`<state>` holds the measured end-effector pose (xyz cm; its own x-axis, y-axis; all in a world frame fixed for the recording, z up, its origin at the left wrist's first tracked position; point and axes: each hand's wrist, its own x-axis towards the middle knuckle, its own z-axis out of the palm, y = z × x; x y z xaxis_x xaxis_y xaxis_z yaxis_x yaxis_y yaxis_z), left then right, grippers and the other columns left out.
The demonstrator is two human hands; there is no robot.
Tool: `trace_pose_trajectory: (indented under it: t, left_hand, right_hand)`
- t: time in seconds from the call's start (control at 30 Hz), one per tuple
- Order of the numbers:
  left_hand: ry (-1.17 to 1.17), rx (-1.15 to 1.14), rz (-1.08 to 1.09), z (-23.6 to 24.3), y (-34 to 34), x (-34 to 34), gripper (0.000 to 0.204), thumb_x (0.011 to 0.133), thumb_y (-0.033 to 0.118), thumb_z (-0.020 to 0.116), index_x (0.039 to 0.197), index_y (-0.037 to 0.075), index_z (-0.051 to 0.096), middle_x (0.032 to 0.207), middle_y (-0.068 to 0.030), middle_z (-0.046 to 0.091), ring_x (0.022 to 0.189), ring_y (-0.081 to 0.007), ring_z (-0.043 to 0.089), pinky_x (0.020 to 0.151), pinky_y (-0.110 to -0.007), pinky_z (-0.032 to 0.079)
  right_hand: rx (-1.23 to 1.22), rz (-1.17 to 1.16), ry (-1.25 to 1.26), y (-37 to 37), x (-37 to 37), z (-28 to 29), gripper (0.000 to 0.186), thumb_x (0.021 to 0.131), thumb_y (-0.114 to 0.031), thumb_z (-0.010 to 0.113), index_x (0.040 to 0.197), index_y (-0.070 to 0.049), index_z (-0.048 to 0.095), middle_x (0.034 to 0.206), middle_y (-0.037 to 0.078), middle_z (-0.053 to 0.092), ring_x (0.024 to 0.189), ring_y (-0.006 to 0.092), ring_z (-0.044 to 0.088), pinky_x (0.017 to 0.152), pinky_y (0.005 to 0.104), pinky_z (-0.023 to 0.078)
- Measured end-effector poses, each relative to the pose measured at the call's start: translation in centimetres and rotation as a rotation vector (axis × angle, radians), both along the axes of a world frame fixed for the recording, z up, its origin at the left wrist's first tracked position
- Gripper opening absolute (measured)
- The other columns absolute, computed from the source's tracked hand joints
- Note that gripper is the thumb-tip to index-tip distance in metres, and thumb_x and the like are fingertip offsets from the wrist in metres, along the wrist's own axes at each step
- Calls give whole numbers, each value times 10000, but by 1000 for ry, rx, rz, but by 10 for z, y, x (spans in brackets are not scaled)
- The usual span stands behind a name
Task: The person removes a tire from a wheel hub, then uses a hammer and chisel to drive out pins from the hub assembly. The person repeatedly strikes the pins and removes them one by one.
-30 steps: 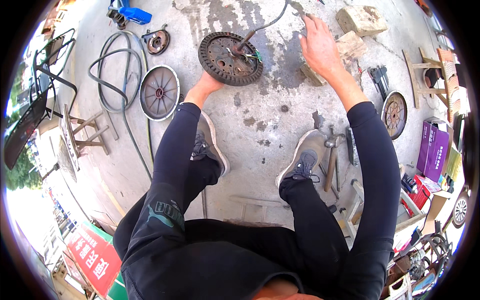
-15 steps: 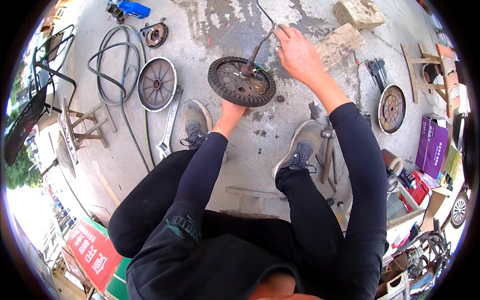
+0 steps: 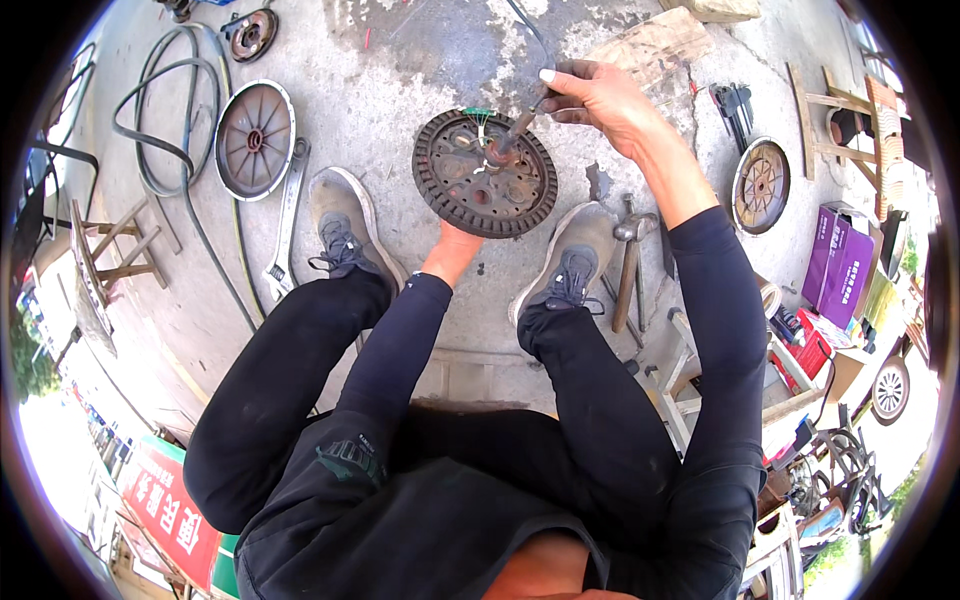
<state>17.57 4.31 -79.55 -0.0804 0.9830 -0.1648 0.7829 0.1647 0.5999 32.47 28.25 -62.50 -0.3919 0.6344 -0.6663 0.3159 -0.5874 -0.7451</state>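
Note:
A dark, round hub-motor stator (image 3: 452, 178) with a toothed rim hangs above the floor between my shoes, its face tilted up. My left hand (image 3: 456, 252) grips it from below at the near rim; most of those fingers are hidden beneath it. A metal axle (image 3: 519, 127) sticks up from its middle toward the right. At the tip of this axle, my right hand (image 3: 612, 108) has thumb and fingers closed on the black cable (image 3: 533, 30), which runs away to the far edge. Green and white wires (image 3: 480, 125) show on the stator's face.
A ribbed round cover (image 3: 254, 140) and an adjustable wrench (image 3: 287, 222) lie to the left, beside a coiled hose (image 3: 186, 158). To the right are a hammer (image 3: 627, 275), another round cover (image 3: 761, 186) and a purple box (image 3: 838, 262). A wooden block (image 3: 652, 48) lies ahead.
The stator has come nearer to me and its face has turned more toward my view. My right hand has turned and closed its fingers around the cable by the axle. The view has shifted.

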Motion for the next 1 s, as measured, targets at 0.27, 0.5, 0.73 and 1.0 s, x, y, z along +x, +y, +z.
trace_pose_trajectory:
  t: [0.27, 0.5, 0.73, 1.0]
  left_hand:
    - [41, -47, -103, 0, 22, -22, 453, 877, 218, 689, 1303, 79, 621, 1353, -143, 599, 1275, -359, 529, 1096, -498, 388]
    - [89, -49, -125, 1, 18, -34, 448, 864, 234, 696, 1284, 90, 636, 1336, -137, 605, 1254, -361, 537, 1083, -505, 394]
    - [264, 103, 9, 35, -13, -59, 442, 851, 250, 702, 1264, 101, 651, 1319, -132, 611, 1233, -364, 545, 1069, -512, 400]
    - [104, 104, 269, 92, 10, -50, 386, 818, 97, 716, 1199, 56, 673, 1173, -143, 687, 1081, -370, 647, 898, -473, 515]
  right_hand:
    - [28, 101, -62, 1, -3, 1, 288, 998, -197, 644, 1121, 63, 667, 934, 97, 724, 808, 142, 710, 718, 272, 581]
    - [145, 245, -51, 3, 1, 17, 279, 1014, -155, 605, 1143, 87, 656, 926, 106, 717, 810, 139, 692, 743, 277, 568]
    - [386, 469, 40, 5, -15, 19, 287, 1030, -144, 573, 1251, 32, 623, 1001, 70, 710, 874, 117, 634, 824, 284, 530]
    - [386, 302, -126, 12, -54, -20, 257, 1021, -141, 556, 1178, 47, 635, 1015, 88, 711, 881, 132, 641, 817, 290, 534]
